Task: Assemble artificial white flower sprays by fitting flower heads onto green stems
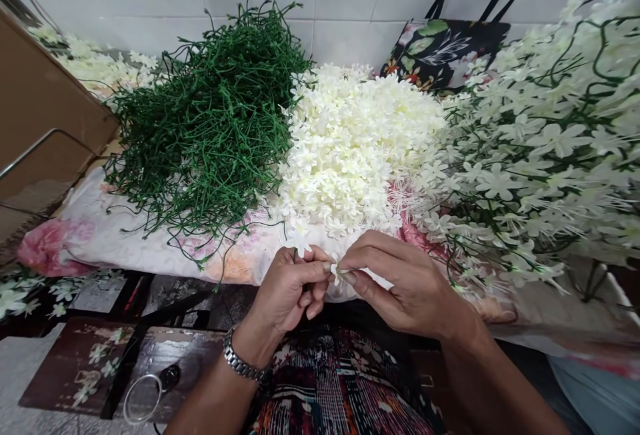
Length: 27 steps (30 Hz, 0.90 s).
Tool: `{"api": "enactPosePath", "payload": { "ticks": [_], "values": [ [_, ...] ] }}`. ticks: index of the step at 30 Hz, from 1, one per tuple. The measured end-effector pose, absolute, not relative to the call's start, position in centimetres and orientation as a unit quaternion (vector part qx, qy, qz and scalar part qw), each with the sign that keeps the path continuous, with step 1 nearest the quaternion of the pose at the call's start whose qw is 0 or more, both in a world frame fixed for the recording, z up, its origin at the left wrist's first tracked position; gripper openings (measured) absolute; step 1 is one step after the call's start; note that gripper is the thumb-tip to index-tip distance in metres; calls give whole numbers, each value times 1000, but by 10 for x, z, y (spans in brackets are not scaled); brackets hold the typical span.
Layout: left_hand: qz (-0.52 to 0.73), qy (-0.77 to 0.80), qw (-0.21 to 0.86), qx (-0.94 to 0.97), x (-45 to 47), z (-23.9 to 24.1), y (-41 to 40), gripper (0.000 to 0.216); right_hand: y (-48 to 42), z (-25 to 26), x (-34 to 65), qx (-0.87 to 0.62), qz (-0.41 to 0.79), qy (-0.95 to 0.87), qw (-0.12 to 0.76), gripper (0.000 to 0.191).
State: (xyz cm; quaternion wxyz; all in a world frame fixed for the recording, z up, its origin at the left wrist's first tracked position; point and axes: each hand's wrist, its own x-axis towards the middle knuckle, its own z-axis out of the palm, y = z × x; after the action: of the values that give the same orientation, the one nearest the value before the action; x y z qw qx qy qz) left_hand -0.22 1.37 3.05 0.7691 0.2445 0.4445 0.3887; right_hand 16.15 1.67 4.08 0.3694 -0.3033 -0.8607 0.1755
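My left hand [294, 292] is closed, its thumb and forefinger pinched together. A white artificial flower [300, 243] stands just above its knuckles, with a short bit of green stem showing; the rest of that stem is hidden by the fingers. My right hand [400, 282] pinches a small white blossom [337, 271] between thumb and forefinger, right against the left fingertips. Behind the hands lies a heap of loose white blossoms [345, 148]. To its left is a tangled pile of bare green plastic stems [215, 115].
Finished-looking white flower sprays [530, 155] crowd the right side. A flowered cloth [125, 242] covers the table. A cardboard box [45, 82] stands at left, and a black floral bag [445, 52] leans on the tiled wall. Below left is a brown stool [75, 375].
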Motion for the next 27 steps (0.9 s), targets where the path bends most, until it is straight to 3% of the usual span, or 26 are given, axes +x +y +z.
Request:
{"api": "enactPosePath", "payload": {
  "ticks": [8,27],
  "values": [
    [389,460,761,241,1,30,14,18,17,38,156,-313,51,-881,351,15],
    [438,450,752,200,6,27,13,26,22,23,150,-316,46,-880,352,15]
  ]
}}
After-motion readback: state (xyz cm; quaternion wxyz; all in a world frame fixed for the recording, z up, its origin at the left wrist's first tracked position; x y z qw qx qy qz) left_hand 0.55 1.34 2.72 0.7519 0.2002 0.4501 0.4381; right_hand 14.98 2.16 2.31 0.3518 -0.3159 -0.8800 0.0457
